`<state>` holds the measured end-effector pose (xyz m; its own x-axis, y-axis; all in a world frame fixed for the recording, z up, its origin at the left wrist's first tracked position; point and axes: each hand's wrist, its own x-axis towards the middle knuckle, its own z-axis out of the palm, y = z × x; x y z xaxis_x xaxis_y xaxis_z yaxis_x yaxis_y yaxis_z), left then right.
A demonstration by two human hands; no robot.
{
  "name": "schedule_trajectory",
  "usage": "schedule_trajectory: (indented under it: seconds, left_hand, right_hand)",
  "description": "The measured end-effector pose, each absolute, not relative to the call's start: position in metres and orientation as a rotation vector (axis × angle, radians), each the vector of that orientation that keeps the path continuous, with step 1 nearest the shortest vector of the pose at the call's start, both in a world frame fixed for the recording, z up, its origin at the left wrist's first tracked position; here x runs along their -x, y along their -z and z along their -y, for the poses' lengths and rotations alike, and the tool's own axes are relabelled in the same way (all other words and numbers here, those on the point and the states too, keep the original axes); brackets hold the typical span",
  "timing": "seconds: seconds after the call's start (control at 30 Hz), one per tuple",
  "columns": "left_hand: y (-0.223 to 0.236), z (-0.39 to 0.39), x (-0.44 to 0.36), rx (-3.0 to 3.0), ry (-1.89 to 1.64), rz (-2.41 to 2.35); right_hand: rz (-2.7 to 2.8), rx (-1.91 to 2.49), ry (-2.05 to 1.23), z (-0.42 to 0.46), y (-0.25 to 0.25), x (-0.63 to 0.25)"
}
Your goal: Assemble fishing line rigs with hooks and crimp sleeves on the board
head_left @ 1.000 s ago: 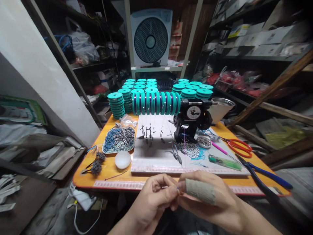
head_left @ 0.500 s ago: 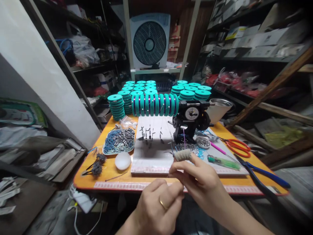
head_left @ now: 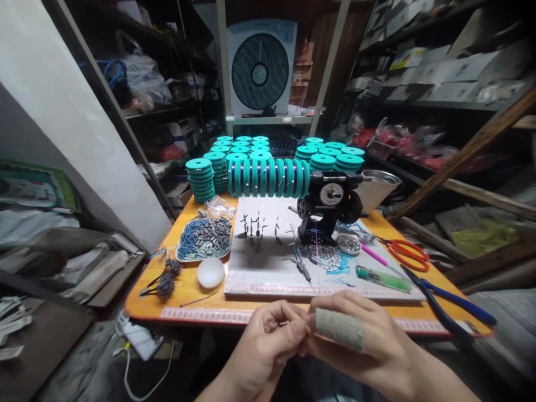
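My left hand and my right hand meet at the table's front edge, fingertips pinched together on a thin fishing line. The line's purple strand comes down from the black winding machine; its end between my fingers is too fine to make out. A grey-green wrap covers a finger of my right hand. Beyond my hands, a dark sinker rig rests on the white board. Teal spools wound with line sit in a row on the machine's shaft.
At left are a tray of metal sinkers and blue tubes, a white bowl and dark spiky clusters. Orange scissors, blue-handled pliers and a green cutter lie right. Stacked teal spools stand behind.
My right hand has come down and toward me, turning so its wrapped finger lies beside my left fingertips. The dark sinker rig now shows on the board. The view has shifted slightly.
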<state>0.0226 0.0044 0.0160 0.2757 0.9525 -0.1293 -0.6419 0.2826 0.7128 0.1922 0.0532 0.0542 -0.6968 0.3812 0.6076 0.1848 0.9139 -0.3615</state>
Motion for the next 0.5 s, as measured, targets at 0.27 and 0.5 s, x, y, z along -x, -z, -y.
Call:
schedule_trajectory:
  seconds: [0.27, 0.5]
  left_hand:
    - [-0.002, -0.002, -0.021, -2.262, -1.703, -1.247]
    - [-0.016, -0.003, -0.018, -1.890, -1.530, -1.048]
  right_hand:
    - [2.137, 0.549, -0.322, -0.060, -0.048, -0.180]
    - [2.187, 0.529, -0.293, -0.064, -0.043, -0.186]
